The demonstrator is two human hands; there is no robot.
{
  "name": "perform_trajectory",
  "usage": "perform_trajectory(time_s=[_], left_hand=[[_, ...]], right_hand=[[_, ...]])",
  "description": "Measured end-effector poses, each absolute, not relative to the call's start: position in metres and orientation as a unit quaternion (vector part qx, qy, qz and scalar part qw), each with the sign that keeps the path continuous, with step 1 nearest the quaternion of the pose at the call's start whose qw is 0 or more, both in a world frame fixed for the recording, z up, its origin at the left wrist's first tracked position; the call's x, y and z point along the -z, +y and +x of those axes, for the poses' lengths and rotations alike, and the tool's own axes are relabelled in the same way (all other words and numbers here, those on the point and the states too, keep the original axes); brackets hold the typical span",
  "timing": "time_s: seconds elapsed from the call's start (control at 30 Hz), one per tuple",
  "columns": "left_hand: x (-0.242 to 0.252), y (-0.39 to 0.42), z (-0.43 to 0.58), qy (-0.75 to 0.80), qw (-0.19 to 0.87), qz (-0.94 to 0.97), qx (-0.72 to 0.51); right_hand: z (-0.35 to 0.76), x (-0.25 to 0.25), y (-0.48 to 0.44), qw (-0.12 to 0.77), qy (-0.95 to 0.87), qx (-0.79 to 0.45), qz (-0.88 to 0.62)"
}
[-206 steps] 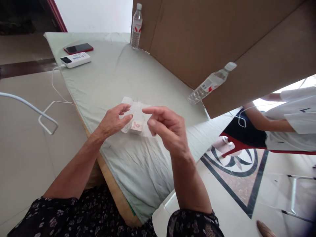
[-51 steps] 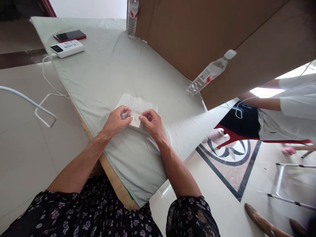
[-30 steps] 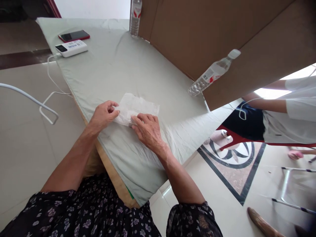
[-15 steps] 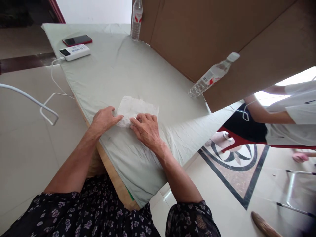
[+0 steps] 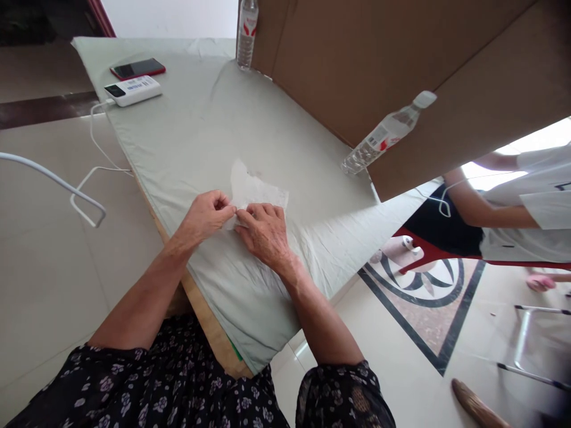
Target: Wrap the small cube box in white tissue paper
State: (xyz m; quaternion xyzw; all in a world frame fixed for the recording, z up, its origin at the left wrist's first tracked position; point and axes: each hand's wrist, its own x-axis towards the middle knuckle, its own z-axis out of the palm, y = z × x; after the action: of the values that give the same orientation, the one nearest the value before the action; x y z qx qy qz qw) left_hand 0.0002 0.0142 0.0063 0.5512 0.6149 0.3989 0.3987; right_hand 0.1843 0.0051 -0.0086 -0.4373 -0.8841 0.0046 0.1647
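A thin white sheet of tissue paper (image 5: 256,189) lies near the table's close edge, its left side raised and creased. My left hand (image 5: 207,214) pinches the sheet's lower left edge between thumb and forefinger, with the other fingers curled. Close beside it, my right hand (image 5: 264,232) lies over the lower part of the sheet, fingers bent and thumb and forefinger drawn together on the paper. Its palm covers part of the sheet. The two thumbs and forefingers nearly touch.
On the pale green tablecloth (image 5: 187,137) lie a phone (image 5: 138,69) and a white power bank (image 5: 134,91) with a cable. A cardboard panel (image 5: 348,65) stands behind two water bottles, one upright (image 5: 247,35), one tilted-looking (image 5: 386,135). A person in white (image 5: 504,190) sits at right.
My left hand has moved right and closed on the tissue paper's edge. The sheet's left side has drawn inward and creased. My right hand has stayed in about the same place.
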Motion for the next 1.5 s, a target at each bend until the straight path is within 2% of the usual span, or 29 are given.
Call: perform_trajectory(time_s=[0.13, 0.43, 0.57, 0.73, 0.83, 0.93, 1.13, 1.27, 1.4, 1.5], left_hand=[[-0.007, 0.012, 0.015, 0.597, 0.401, 0.561, -0.411], [-0.023, 0.005, 0.002, 0.554, 0.435, 0.637, -0.314], [-0.013, 0.003, 0.004, 0.527, 0.349, 0.702, -0.329], [0.000, 0.000, 0.012, 0.518, 0.261, 0.749, -0.320], [0.002, -0.001, 0.013, 0.518, 0.240, 0.762, -0.305], [0.002, -0.001, 0.015, 0.527, 0.230, 0.763, -0.297], [-0.001, 0.002, 0.020, 0.531, 0.219, 0.779, -0.251], [-0.005, 0.005, 0.020, 0.536, 0.196, 0.796, -0.201], [-0.006, 0.007, 0.021, 0.537, 0.181, 0.799, -0.199], [-0.006, 0.007, 0.023, 0.525, 0.177, 0.807, -0.203]], right_hand=[[0.187, 0.008, 0.004, 0.208, -0.871, -0.057, -0.442], [0.191, 0.001, 0.004, 0.240, -0.853, -0.104, -0.452], [0.197, 0.000, 0.003, 0.271, -0.846, -0.125, -0.443], [0.232, 0.002, -0.007, 0.391, -0.725, -0.142, -0.549], [0.254, 0.008, -0.015, 0.346, -0.645, -0.231, -0.641], [0.259, 0.013, -0.015, 0.293, -0.619, -0.285, -0.671], [0.233, 0.020, 0.011, 0.272, -0.609, -0.287, -0.687], [0.234, 0.019, 0.013, 0.269, -0.611, -0.244, -0.703], [0.239, 0.015, 0.011, 0.219, -0.612, -0.229, -0.724], [0.236, 0.015, 0.016, 0.215, -0.616, -0.255, -0.714]])
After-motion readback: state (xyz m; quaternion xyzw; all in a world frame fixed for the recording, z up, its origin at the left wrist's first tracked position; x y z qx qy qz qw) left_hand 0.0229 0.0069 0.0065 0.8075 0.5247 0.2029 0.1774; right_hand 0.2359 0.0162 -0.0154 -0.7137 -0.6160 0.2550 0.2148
